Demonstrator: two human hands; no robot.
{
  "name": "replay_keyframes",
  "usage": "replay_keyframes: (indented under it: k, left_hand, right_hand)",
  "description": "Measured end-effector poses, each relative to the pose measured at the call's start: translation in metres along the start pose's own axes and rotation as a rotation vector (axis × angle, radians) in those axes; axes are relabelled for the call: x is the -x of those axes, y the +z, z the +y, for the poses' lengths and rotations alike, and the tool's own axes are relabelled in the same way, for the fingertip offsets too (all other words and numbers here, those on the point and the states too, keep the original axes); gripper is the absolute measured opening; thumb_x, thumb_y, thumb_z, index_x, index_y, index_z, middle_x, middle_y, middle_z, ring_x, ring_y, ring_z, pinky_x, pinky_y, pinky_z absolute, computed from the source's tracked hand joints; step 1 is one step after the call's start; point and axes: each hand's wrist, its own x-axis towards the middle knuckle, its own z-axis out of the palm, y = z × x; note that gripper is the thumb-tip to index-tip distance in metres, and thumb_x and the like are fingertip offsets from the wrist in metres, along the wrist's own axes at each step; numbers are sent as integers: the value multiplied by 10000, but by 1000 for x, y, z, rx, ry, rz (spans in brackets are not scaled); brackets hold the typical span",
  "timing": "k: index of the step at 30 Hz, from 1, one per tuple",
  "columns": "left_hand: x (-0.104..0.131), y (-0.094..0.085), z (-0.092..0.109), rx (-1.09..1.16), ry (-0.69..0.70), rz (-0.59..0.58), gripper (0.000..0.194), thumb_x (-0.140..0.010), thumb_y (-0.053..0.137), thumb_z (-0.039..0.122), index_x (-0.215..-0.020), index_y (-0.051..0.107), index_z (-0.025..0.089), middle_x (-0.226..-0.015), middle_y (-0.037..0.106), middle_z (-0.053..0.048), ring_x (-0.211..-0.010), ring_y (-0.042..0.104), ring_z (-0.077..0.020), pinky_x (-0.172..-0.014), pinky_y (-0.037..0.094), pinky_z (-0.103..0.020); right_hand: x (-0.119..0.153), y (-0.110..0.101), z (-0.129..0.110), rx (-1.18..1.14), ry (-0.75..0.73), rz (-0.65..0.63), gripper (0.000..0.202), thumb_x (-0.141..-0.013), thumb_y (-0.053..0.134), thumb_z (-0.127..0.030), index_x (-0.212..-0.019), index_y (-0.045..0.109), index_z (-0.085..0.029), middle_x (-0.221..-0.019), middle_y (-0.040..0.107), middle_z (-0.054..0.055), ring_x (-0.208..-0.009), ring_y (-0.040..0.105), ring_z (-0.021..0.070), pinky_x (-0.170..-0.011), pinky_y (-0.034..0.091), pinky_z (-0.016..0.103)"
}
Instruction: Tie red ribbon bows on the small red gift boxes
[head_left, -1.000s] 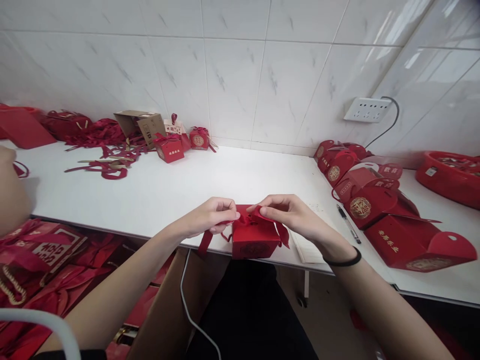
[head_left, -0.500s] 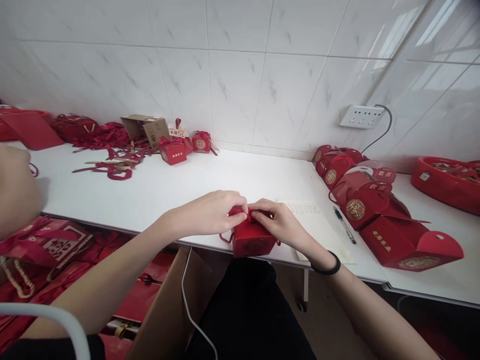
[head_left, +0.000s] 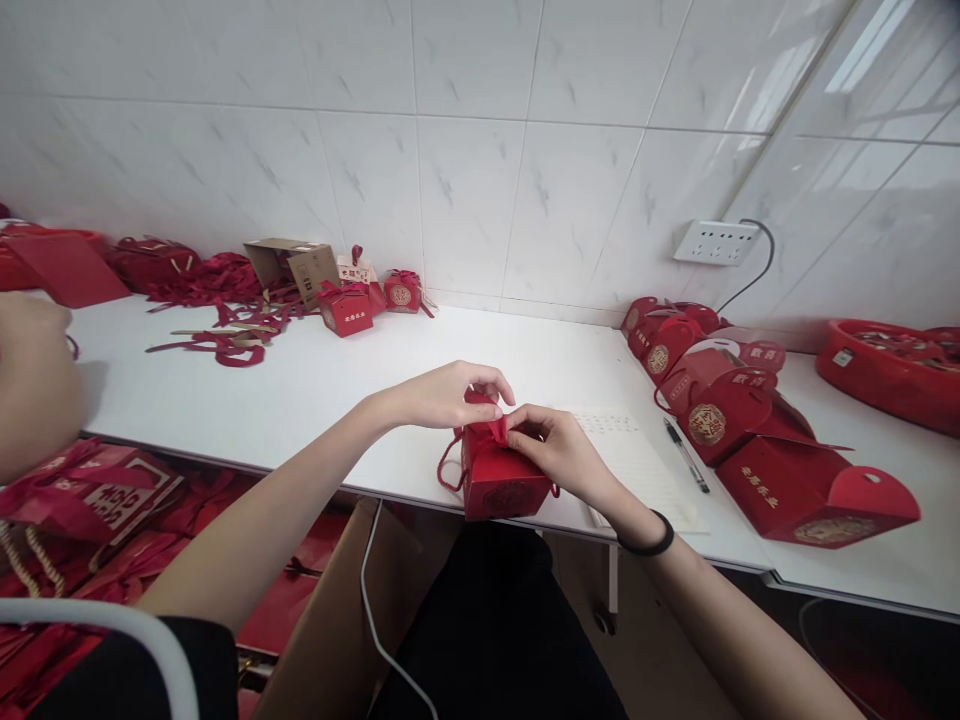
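Note:
A small red gift box [head_left: 506,485] with gold printing stands at the table's front edge, with a red cord loop [head_left: 448,468] on its left side. A red ribbon [head_left: 495,430] lies over its top. My right hand [head_left: 559,445] pinches the ribbon between thumb and fingers from the right. My left hand [head_left: 450,395] hovers over the box's left top, its thumb at the ribbon and its forefinger arched apart from the thumb. The fingers behind are partly hidden.
Folded red boxes [head_left: 787,490] line the right, beside a pen [head_left: 686,455] and notebook [head_left: 637,460]. A red basin [head_left: 885,370] stands farther right. Ribbons [head_left: 240,345], a cardboard box [head_left: 311,275] and finished boxes [head_left: 347,310] lie back left. Another person's hand [head_left: 34,380] is at far left.
My left hand's fingers have spread from a pinch and lifted slightly off the box top. The ribbon shows more between my hands. My right hand keeps its pinch.

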Motion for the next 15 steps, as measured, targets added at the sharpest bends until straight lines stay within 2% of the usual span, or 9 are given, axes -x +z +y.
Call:
replay_keyframes:
  k: [4,8,11,15]
  left_hand:
    - [-3,9,-17,157,2,91,126,-767,584,255,-837,580,150,-834,612,-16,-742,551,-117,-684,441,-251]
    - [-2,23,-29,199,-94,168,147,-781,565,290,-783,580,144,-790,609,-19,-688,544,-120,-654,442,-265]
    - [4,33,-34,144,-101,242,133,-781,551,275,-772,612,157,-843,630,-33,-770,561,-151,-723,450,-296]
    - [17,47,-30,-67,-1,366,123,-800,533,243,-782,642,188,-928,644,-43,-952,537,-196,-889,391,-353]
  right_hand:
    - [0,3,2,-125,10,47,107,-742,600,-217,-831,550,-184,-818,658,12,-772,611,146,-733,462,276]
    - [1,5,4,-158,12,98,160,-734,638,-279,-794,524,-184,-789,643,14,-753,611,147,-718,474,279]
    - [2,5,5,-159,17,125,199,-736,643,-340,-771,525,-185,-779,637,20,-727,606,151,-685,482,279]
    - [3,6,5,-103,-3,169,192,-747,614,-361,-762,551,-180,-766,632,29,-698,591,152,-653,478,280]
